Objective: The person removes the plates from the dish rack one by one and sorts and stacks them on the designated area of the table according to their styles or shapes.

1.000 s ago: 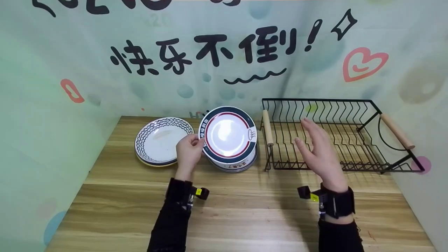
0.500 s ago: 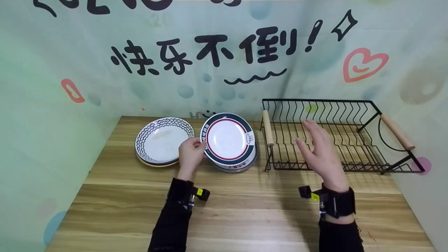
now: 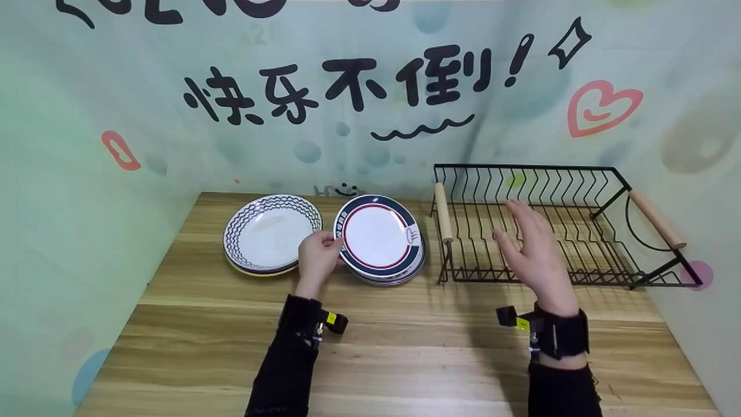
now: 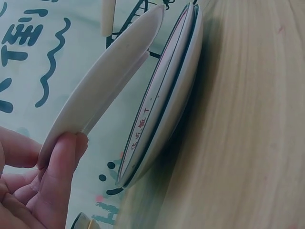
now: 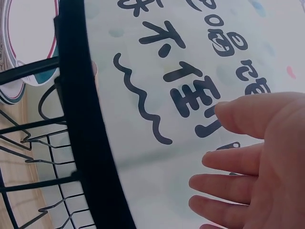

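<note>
My left hand (image 3: 318, 258) pinches the left rim of a white plate (image 3: 379, 236) with a dark band and a red ring. In the left wrist view this plate (image 4: 107, 71) is tilted above a small stack of plates (image 4: 164, 109), with a gap between them. The stack (image 3: 399, 278) mostly hides under the held plate in the head view. My right hand (image 3: 535, 255) holds nothing; its fingers are extended over the front of a black wire dish rack (image 3: 556, 169). In the right wrist view those fingers (image 5: 228, 186) are spread beside the rack's dark frame (image 5: 78, 95).
Another stack of plates with a wavy black rim pattern (image 3: 237, 231) stands at the left on the wooden table (image 3: 370, 347). The rack has wooden handles, the nearer one (image 3: 443, 211) close beside the middle stack. A printed cloth wall (image 3: 359, 150) rises directly behind.
The left hand has lowered the dark-banded plate toward the stack, moving slightly right and nearer to me. My right hand has shifted only a little to the right.
</note>
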`<action>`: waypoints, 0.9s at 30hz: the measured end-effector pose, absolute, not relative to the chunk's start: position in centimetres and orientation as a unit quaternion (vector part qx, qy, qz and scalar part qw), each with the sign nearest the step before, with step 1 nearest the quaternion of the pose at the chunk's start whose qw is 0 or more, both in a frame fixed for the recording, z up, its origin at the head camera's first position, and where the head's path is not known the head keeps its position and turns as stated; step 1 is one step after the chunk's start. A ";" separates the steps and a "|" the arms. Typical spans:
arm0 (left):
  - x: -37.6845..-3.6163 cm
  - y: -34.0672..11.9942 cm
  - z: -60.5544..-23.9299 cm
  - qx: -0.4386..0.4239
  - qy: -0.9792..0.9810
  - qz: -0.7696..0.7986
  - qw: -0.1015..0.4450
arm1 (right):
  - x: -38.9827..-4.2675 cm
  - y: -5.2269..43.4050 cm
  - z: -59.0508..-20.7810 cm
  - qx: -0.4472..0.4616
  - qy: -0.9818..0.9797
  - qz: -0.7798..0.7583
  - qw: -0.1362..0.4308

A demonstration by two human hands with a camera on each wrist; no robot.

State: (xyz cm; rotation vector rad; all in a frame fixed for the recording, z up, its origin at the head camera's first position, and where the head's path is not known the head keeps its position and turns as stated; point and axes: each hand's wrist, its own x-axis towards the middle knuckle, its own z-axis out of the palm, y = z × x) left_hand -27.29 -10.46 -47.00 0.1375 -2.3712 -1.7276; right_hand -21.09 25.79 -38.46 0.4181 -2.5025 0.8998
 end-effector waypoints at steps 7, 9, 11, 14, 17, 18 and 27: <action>-27.5 -10.4 -47.4 0.050 -0.802 -0.589 0.083 | -21.2 26.0 -38.6 0.154 -0.904 0.325 0.233; -27.6 -10.3 -47.5 0.054 -0.802 -0.590 0.076 | -21.2 26.1 -38.6 0.151 -0.905 0.325 0.229; -27.6 -10.3 -47.6 0.058 -0.802 -0.591 0.070 | -21.2 26.2 -38.6 0.147 -0.907 0.326 0.223; -27.5 -10.2 -47.6 0.060 -0.793 -0.603 0.062 | -21.3 26.4 -38.7 0.143 -0.910 0.324 0.218; -27.5 -10.2 -47.7 0.065 -0.776 -0.625 0.053 | -21.3 26.5 -38.7 0.142 -0.911 0.318 0.222; -27.6 -10.1 -47.8 0.068 -0.770 -0.633 0.050 | -21.3 26.5 -38.8 0.142 -0.911 0.317 0.224; -27.7 -10.0 -48.2 0.087 -0.741 -0.666 0.030 | -21.3 26.6 -38.7 0.139 -0.914 0.310 0.220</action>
